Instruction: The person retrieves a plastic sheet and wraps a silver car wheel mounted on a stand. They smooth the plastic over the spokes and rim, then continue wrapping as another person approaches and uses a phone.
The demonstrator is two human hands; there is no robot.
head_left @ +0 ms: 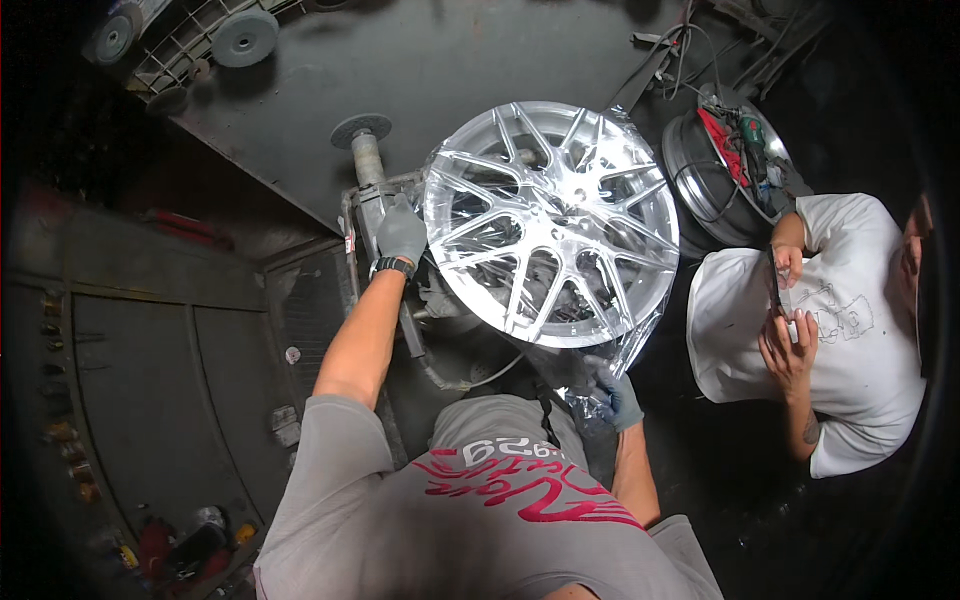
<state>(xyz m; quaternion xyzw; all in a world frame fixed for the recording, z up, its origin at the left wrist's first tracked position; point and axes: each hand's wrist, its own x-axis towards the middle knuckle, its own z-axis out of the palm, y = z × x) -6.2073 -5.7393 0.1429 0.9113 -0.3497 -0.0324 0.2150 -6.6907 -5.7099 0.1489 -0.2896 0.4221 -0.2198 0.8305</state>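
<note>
A silver multi-spoke car wheel rim [535, 318] stands face up in front of me, with shiny clear plastic film [585, 385] over and around it. My left hand [402, 236], in a grey glove, is at the rim's left edge, beside a metal stand [372, 205]. Its fingers look closed, but what they hold is hidden. At the rim's near right side, my right hand [622, 402], also gloved, is closed on a bunched part of the film that hangs below the rim.
Another wheel rim [690, 165] lies at the right, with a green power tool [752, 135] and a red cloth [718, 140] on it. A person in a white shirt [850, 390] stands close by, holding a dark handheld object. A grey disc [245, 38] is at the far left.
</note>
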